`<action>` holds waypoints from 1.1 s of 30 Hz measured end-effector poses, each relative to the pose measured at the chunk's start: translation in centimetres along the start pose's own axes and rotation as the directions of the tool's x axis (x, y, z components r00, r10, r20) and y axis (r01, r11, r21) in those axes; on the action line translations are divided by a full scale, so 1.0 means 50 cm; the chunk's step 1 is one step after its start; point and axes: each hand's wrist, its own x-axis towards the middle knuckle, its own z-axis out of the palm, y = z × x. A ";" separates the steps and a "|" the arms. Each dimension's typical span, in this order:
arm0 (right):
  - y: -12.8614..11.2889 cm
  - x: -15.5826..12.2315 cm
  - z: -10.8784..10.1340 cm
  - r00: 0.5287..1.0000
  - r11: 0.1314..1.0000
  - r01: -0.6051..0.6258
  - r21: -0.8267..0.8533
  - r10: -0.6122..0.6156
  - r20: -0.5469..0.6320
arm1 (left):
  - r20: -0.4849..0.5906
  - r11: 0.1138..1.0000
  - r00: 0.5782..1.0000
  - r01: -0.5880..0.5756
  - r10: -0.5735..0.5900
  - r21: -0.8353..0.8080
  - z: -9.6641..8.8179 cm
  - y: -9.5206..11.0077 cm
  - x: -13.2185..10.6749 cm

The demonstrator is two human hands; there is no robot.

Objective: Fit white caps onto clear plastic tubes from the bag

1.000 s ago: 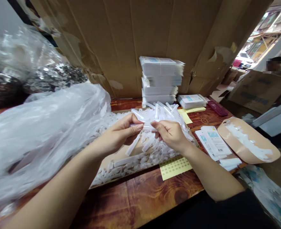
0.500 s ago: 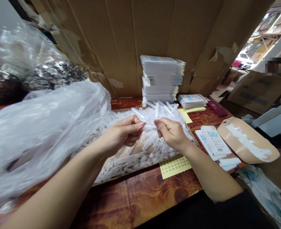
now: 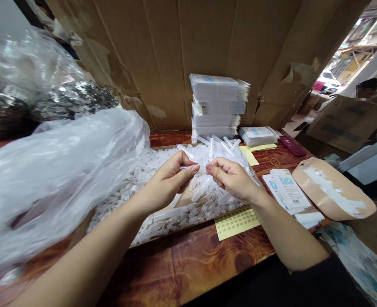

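Note:
A small translucent plastic tube (image 3: 202,169) spans the short gap between my two hands. My left hand (image 3: 177,175) pinches its left end between thumb and fingers. The other end is in the closed fingertips of my right hand (image 3: 229,177), which cover it. Both hands hover over a shallow cardboard tray (image 3: 182,197) heaped with small translucent plastic pieces (image 3: 135,177). Several longer clear tubes (image 3: 211,148) lie in a loose pile just behind my hands.
A crumpled plastic bag (image 3: 79,153) covers the tray's left side. Stacked printed cards (image 3: 218,98) stand behind it. To the right are loose cards (image 3: 287,189), a dark red phone (image 3: 292,146) and a beige bin (image 3: 329,187). Yellow sticker sheets (image 3: 235,224) lie near the front. A person (image 3: 369,89) is beyond.
My hands have drawn closer together, so less of the tube shows between them. The left hand has shifted slightly right, its thumb further along the tube.

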 end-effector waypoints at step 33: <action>-0.030 0.104 0.251 0.744 0.498 0.617 -0.609 -0.119 0.657 | -0.651 0.801 0.731 -0.509 0.207 -0.317 -0.149 0.181 -0.059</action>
